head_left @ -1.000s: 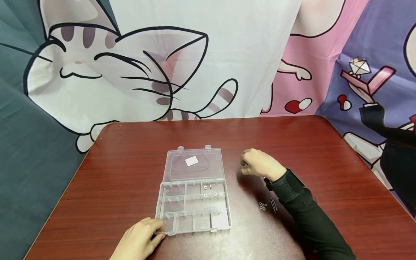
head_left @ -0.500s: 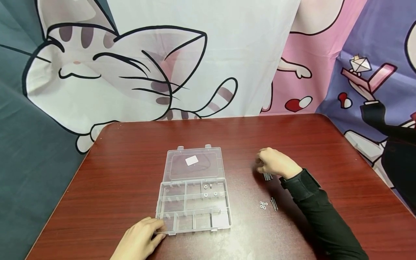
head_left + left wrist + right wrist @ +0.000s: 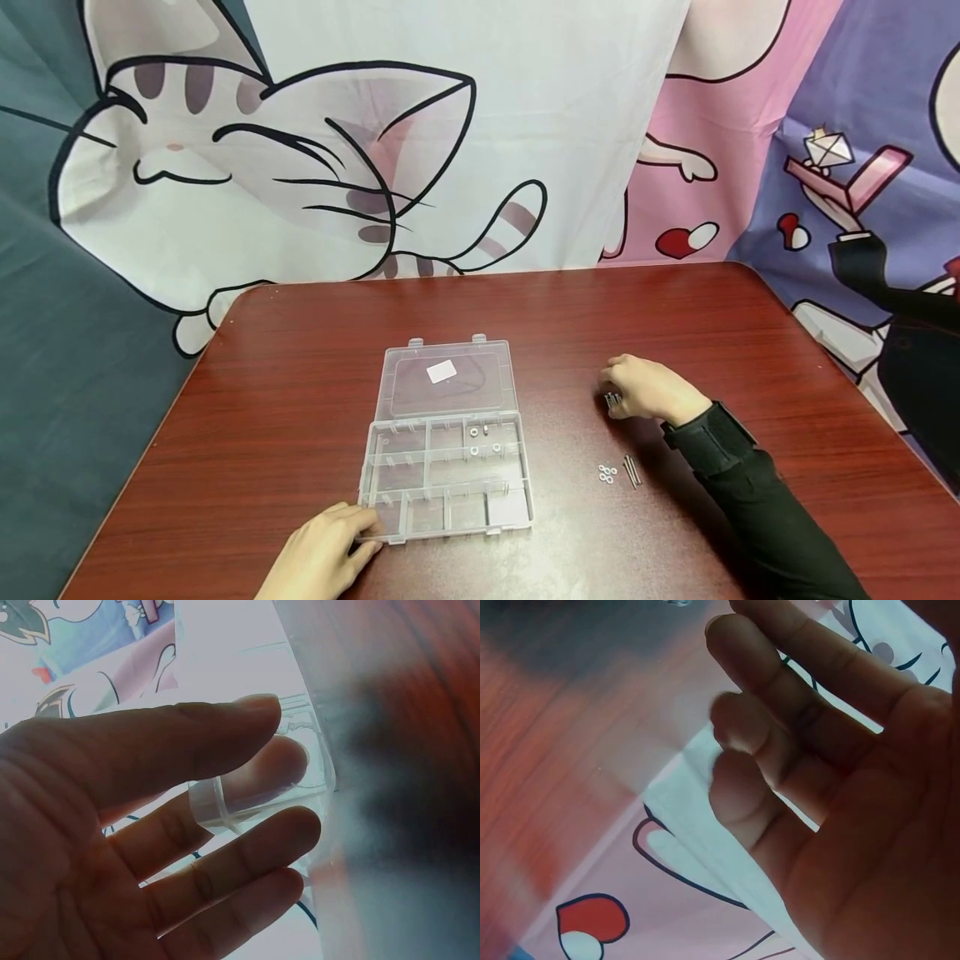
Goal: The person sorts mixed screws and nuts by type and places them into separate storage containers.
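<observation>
In the head view a clear plastic compartment box (image 3: 474, 469) lies on the table with its lid (image 3: 450, 383) folded back. My left hand (image 3: 324, 546) holds its near left corner. In the left wrist view, thumb and index finger (image 3: 262, 769) pinch the clear wall. My right hand (image 3: 648, 390) is low over the table right of the lid, fingers bent, right at a small group of screws (image 3: 612, 400). Their contact with the fingertips is hidden in the right wrist view, where the fingers (image 3: 742, 724) show loosely bent.
Several small nuts (image 3: 607, 473) and a few longer screws (image 3: 632, 471) lie on the table right of the box. A few small metal parts (image 3: 475, 432) sit in an upper compartment. A cartoon-print cloth (image 3: 450, 167) hangs behind the table's far edge.
My right hand has moved to the right and slightly nearer, to the group of screws, which came into sight beside its fingers. The left hand and box have stayed put.
</observation>
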`<action>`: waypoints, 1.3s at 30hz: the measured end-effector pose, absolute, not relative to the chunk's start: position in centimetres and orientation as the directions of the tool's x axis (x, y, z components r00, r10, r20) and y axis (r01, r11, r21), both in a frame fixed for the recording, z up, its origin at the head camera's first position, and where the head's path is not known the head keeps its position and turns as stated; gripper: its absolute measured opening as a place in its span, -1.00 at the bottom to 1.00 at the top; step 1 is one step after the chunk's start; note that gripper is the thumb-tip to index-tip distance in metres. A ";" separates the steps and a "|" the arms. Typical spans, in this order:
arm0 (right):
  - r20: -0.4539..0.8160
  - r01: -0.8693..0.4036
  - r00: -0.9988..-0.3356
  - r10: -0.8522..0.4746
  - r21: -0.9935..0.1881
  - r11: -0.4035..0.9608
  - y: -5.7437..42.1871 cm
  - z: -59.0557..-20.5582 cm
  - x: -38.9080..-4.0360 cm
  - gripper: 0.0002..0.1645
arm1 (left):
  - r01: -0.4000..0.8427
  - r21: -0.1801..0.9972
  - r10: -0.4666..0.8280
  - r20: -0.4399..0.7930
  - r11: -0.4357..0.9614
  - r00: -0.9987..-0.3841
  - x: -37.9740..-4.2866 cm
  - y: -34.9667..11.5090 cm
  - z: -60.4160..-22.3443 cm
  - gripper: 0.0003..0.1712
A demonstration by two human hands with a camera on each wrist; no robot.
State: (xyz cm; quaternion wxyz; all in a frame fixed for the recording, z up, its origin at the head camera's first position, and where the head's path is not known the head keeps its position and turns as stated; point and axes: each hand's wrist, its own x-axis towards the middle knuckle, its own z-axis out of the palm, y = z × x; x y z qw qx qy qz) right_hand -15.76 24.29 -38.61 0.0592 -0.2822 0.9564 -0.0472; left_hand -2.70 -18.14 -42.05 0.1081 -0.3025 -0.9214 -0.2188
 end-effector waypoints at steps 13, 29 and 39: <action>-0.011 -0.562 -0.824 -0.566 -0.112 0.820 25.0 -39.6 -15.1 -0.57 | 0.612 0.337 0.506 0.354 0.715 -0.786 -2.7 -18.1 -42.2 -0.57; 0.026 -0.620 -0.784 -0.620 -0.064 0.782 25.2 -39.9 -15.4 -0.66 | 0.605 0.330 0.505 0.343 0.725 -0.792 -2.7 -18.0 -42.1 -0.55; 0.045 -0.637 -0.771 -0.635 -0.050 0.770 25.1 -40.1 -15.4 -0.67 | 0.610 0.329 0.507 0.349 0.721 -0.788 -2.6 -18.0 -42.1 -0.55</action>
